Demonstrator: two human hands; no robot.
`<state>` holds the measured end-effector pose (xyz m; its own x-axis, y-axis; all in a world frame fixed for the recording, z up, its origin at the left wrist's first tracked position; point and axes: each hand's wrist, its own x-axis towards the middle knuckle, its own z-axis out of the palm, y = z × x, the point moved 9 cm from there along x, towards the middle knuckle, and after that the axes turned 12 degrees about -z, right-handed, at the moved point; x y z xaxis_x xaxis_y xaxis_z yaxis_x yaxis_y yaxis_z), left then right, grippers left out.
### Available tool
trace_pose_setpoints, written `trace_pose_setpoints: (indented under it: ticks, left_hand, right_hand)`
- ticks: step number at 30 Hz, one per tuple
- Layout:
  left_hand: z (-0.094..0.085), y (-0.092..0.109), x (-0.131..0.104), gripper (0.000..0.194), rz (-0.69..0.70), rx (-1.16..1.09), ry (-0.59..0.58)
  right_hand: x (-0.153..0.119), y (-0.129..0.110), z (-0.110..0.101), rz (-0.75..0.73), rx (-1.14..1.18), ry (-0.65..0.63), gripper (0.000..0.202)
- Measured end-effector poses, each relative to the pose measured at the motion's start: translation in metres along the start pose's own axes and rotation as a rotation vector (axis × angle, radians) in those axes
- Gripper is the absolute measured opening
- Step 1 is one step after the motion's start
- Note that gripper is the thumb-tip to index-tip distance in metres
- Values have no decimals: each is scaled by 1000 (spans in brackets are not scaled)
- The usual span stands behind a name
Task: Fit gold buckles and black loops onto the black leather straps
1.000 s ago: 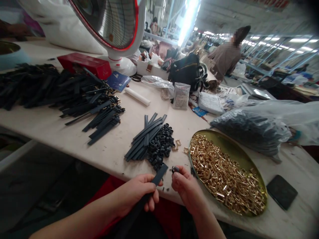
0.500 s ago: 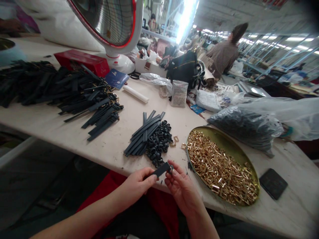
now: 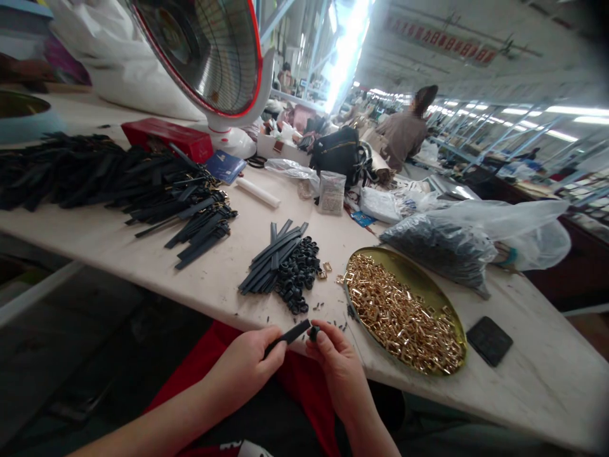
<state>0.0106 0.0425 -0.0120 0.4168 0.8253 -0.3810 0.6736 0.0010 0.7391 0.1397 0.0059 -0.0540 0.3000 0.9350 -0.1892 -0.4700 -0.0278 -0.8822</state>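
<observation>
At the table's front edge my left hand pinches a dark flat strap between thumb and fingers. Close to the strap's end, my right hand grips a small black loop between thumb and forefinger. A narrow gap shows between strap and loop. Just beyond my hands lies a heap of small black loops, with a stack of dark straps against its left side. Some gold buckles lie loose to the right of the heap. A round gold tray full of gold buckles stands on the right.
A large pile of finished-looking dark straps with buckles covers the left. Behind it stand a red box and a round heater or fan. A clear bag of dark pieces and a black square pad lie to the right.
My right hand has drawn the small loop slightly away from the strap's end. My left hand has shifted a little left with the strap. The camera view has tilted up.
</observation>
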Motion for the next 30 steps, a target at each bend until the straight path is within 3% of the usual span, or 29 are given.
trace_pose_setpoints:
  ticks: [5, 10, 13, 16, 19, 21, 24, 26, 27, 30]
  left_hand:
    - [9, 0, -6, 22, -7, 28, -45]
    - [19, 0, -8, 26, 6, 78, -137]
    - [29, -6, -8, 25, -55, -49, -262]
    - [39, -16, -3, 43, -140, -196, -344]
    - [32, -17, 9, 49, -84, -286, -255]
    - [24, -14, 19, 43, -12, -352, -196]
    - [15, -18, 34, 35, -26, -403, -141]
    - [11, -22, 43, 34, -71, -408, -87]
    - [11, -22, 46, 34, -81, -409, -76]
    - [18, -16, 55, 34, -74, -411, -126]
  right_hand:
    - [-4, -2, -8, -89, -152, -20, 25]
    - [-11, -11, 8, -288, -507, -288, 15]
    - [-9, -4, 6, -209, -421, -217, 28]
    - [-6, 5, 10, -173, -259, -136, 42]
    - [-4, 14, 22, -166, -169, -182, 56]
    - [2, 11, 23, -180, -240, -246, 64]
    - [33, -26, 5, -337, -733, -268, 43]
    - [64, -68, -9, -545, -1219, -167, 18]
    - [80, -84, -12, -616, -1455, -120, 16]
    - [129, -98, -15, -629, -2009, -77, 14]
